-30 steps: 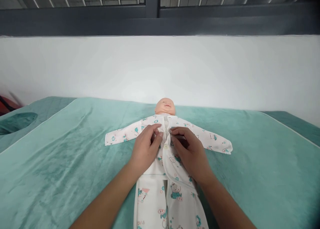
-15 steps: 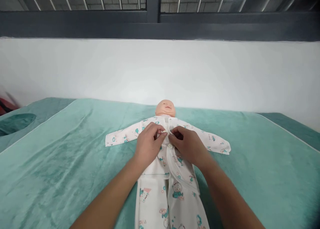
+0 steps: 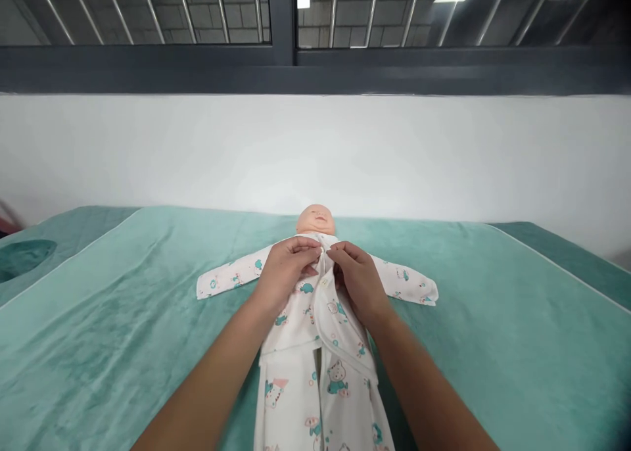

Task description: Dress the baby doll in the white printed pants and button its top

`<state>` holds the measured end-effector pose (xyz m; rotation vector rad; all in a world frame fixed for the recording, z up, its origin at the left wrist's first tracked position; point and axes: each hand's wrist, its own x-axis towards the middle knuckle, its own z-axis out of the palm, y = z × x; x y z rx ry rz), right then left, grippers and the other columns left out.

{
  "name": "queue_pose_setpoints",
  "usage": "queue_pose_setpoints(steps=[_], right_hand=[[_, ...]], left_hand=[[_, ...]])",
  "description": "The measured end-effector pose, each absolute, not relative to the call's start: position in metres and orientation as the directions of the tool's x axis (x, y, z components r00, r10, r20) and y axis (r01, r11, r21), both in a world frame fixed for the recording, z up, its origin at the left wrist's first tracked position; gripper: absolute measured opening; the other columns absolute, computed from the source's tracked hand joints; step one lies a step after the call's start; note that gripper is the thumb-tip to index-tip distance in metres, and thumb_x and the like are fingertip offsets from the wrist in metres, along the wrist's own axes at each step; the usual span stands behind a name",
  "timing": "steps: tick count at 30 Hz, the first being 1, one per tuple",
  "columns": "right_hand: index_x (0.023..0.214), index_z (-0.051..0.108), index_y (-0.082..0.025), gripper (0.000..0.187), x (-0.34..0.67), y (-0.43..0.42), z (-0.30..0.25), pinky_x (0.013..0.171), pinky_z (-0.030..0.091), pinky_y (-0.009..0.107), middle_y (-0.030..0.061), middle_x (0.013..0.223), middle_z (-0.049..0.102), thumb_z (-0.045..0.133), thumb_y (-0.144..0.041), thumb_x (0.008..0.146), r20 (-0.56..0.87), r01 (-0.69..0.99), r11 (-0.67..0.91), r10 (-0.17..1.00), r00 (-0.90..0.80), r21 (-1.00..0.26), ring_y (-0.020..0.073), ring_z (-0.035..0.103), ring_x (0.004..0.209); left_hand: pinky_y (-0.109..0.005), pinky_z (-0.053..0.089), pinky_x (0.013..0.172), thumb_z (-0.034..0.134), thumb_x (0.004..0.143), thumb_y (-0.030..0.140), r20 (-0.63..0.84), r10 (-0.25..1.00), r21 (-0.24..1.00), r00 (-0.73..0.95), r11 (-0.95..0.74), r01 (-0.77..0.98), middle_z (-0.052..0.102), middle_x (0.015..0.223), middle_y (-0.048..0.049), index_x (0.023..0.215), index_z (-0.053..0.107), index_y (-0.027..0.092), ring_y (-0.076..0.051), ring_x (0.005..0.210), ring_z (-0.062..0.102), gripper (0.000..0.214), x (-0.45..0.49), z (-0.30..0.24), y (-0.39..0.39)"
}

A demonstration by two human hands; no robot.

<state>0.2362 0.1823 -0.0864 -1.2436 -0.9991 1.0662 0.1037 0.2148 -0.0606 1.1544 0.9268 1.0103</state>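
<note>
A baby doll [image 3: 316,219] lies on its back, dressed in a white printed jacket [image 3: 296,323] with both sleeves spread out sideways. White printed trousers [image 3: 340,405] cover its legs. My left hand [image 3: 290,267] pinches the jacket's front edge near the upper chest. Opposite it, my right hand [image 3: 357,277] pinches the other front edge, the fingertips of both hands almost meeting. A button [image 3: 324,282] shows on the front just below them. Whatever small fastening lies between the fingertips is hidden.
A green plush blanket [image 3: 123,346] covers the bed beneath the doll. Behind its far edge rises a white wall [image 3: 315,152], topped by a dark window frame [image 3: 197,73] with metal bars. A darker green oval [image 3: 24,259] lies at the far left.
The view has tilted up slightly and turned a little right. Both hands have shifted higher on the jacket front, toward the collar, away from the button.
</note>
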Motion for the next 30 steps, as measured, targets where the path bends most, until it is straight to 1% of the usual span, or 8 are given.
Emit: queue_pose_setpoints(steps=[2,6,10,17,19,23,26,30], right_hand=[[0.072,0.054,-0.019,0.021,0.239,0.18,-0.088,0.048,0.035,0.022,-0.0039,0.062,0.043,0.06,-0.039,0.078,-0.006,-0.139,0.022,0.981,0.194,-0.99,0.0099,0.041,0.055],[0.071,0.057,-0.019,0.023,0.238,0.181,-0.085,0.048,0.035,0.021,-0.0035,0.061,0.046,0.062,-0.04,0.079,0.004,-0.177,0.032,0.987,0.161,-0.984,0.0094,0.041,0.055],[0.071,0.057,-0.019,0.023,0.237,0.182,-0.085,0.048,0.036,0.021,-0.0034,0.061,0.046,0.063,-0.039,0.079,0.021,-0.176,0.054,0.983,0.183,-0.983,0.0092,0.042,0.054],[0.072,0.06,-0.018,0.024,0.237,0.18,-0.089,0.047,0.039,0.021,-0.0019,0.059,0.051,0.062,-0.04,0.078,0.016,-0.138,0.046,0.977,0.213,-0.989,0.0102,0.047,0.051],[0.072,0.059,-0.018,0.024,0.237,0.179,-0.089,0.047,0.04,0.021,-0.002,0.058,0.052,0.062,-0.041,0.079,0.013,-0.133,0.042,0.976,0.215,-0.99,0.0102,0.048,0.05],[0.073,0.06,-0.018,0.025,0.236,0.177,-0.088,0.048,0.039,0.021,-0.0029,0.058,0.052,0.062,-0.042,0.08,0.039,-0.091,0.059,0.976,0.213,-0.994,0.0099,0.047,0.051],[0.074,0.06,-0.018,0.026,0.235,0.174,-0.087,0.05,0.037,0.022,-0.0029,0.057,0.052,0.062,-0.043,0.081,0.067,-0.06,0.082,0.973,0.219,-0.995,0.0099,0.046,0.052],[0.078,0.062,-0.019,0.026,0.235,0.172,-0.086,0.052,0.036,0.022,-0.0027,0.057,0.053,0.061,-0.044,0.083,0.106,-0.022,0.112,0.976,0.191,-0.993,0.0099,0.045,0.054]], left_hand=[[-0.02,0.044,0.057,0.074,0.069,0.031,-0.063,0.949,0.979,0.309,0.119,-0.166,0.061,0.072,-0.0002,0.084,0.07,0.015,-0.007,0.056,0.053,0.022,0.101,-0.064,0.217],[-0.019,0.044,0.057,0.071,0.074,0.033,-0.04,0.94,0.988,0.339,0.089,-0.13,0.062,0.075,-0.0013,0.087,0.072,0.016,-0.007,0.058,0.053,0.022,0.097,-0.069,0.219],[-0.019,0.04,0.05,0.067,0.077,0.038,-0.011,0.941,0.999,0.339,0.024,-0.034,0.06,0.073,0.0001,0.09,0.071,0.018,-0.008,0.055,0.052,0.025,0.097,-0.068,0.219],[-0.02,0.035,0.046,0.06,0.08,0.035,0.027,0.936,0.958,0.351,-0.124,0.258,0.05,0.053,0.0043,0.087,0.069,0.019,-0.008,0.047,0.044,0.02,0.096,-0.065,0.216],[-0.019,0.034,0.046,0.061,0.079,0.035,0.042,0.933,0.962,0.358,-0.135,0.238,0.05,0.054,0.0044,0.081,0.067,0.018,-0.008,0.048,0.044,0.018,0.094,-0.067,0.215],[-0.019,0.031,0.044,0.062,0.08,0.038,0.041,0.922,0.995,0.385,-0.073,0.067,0.052,0.059,0.0042,0.081,0.063,0.018,-0.006,0.045,0.04,0.02,0.09,-0.072,0.215],[-0.019,0.031,0.044,0.065,0.078,0.04,0.013,0.914,1.0,0.405,-0.003,-0.027,0.056,0.064,0.0023,0.082,0.064,0.017,-0.006,0.047,0.042,0.023,0.087,-0.072,0.214],[-0.019,0.033,0.045,0.068,0.076,0.04,0.01,0.919,0.997,0.394,0.019,-0.071,0.057,0.061,0.0019,0.082,0.067,0.017,-0.007,0.05,0.047,0.024,0.086,-0.072,0.212]])
